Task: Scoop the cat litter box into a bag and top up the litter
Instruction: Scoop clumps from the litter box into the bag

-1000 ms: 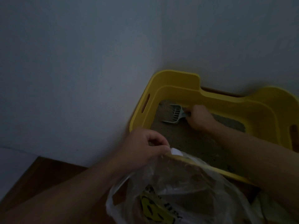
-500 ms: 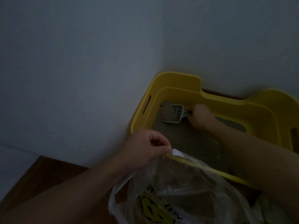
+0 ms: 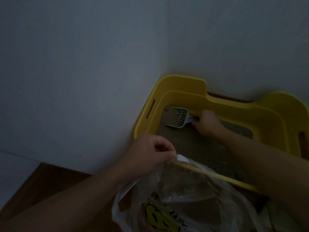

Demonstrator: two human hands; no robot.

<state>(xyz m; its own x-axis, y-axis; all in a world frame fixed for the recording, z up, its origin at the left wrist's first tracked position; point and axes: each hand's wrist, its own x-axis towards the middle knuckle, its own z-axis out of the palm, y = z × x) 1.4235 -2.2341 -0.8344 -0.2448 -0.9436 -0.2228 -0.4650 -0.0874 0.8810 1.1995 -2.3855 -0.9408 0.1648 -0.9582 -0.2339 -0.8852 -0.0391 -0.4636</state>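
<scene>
A yellow litter box (image 3: 182,84) stands in a dim room corner, its floor covered with grey-brown litter (image 3: 192,144). My right hand (image 3: 208,123) reaches into the box and grips the handle of a pale slotted scoop (image 3: 178,118). The scoop lies at the box's far left corner with some litter in it. My left hand (image 3: 148,154) pinches the rim of a clear plastic bag (image 3: 184,198) and holds it at the box's near edge. The bag has a yellow print low down.
White walls (image 3: 83,72) close in behind and to the left of the box. A brown wooden floor (image 3: 50,178) shows at lower left. Something pale (image 3: 274,220) lies at the bottom right, beside the bag.
The scoop has shifted a little further into the far left corner and now holds litter. My left hand keeps the bag in the same place.
</scene>
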